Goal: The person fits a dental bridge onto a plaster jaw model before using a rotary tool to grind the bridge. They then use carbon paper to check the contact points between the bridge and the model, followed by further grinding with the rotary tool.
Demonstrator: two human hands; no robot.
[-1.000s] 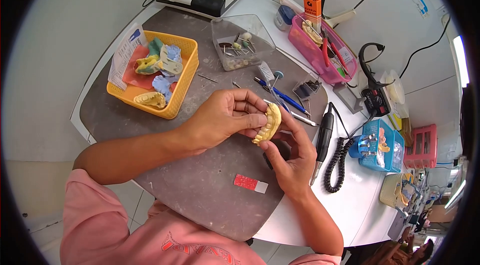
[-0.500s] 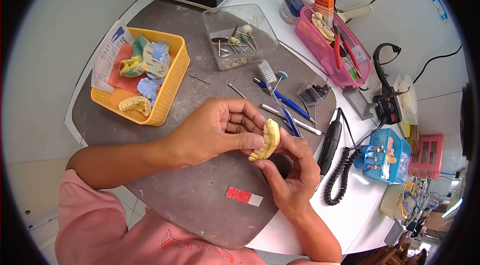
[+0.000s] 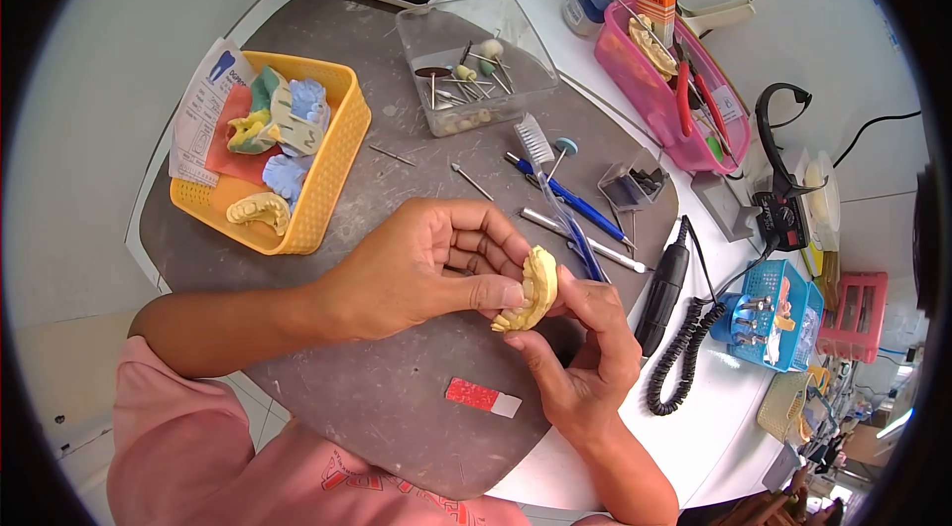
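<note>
A yellow plaster dental model (image 3: 536,294), shaped like a curved arch of teeth, is held between both hands over the grey mat (image 3: 387,387). My left hand (image 3: 436,263) grips its inner side, the thumb pressed on the teeth and the fingers curled behind. From the right, my right hand (image 3: 587,338) pinches the outer edge between thumb and fingertips. Below the hands lies a small red and white strip (image 3: 483,397). Close beyond them are a toothbrush (image 3: 557,194), a blue pen (image 3: 580,201) and a silver handled tool (image 3: 585,239).
A yellow basket (image 3: 332,164) with impressions and another model stands left. At the back sits a clear box (image 3: 476,119) of burs. Rightward are a pink basket (image 3: 654,115), a black handpiece (image 3: 662,298) with coiled cord, safety glasses (image 3: 769,139) and a blue basket (image 3: 793,328).
The dental model, still in both hands, has tilted slightly and sits a little lower. The whole view has shifted a little with the head.
</note>
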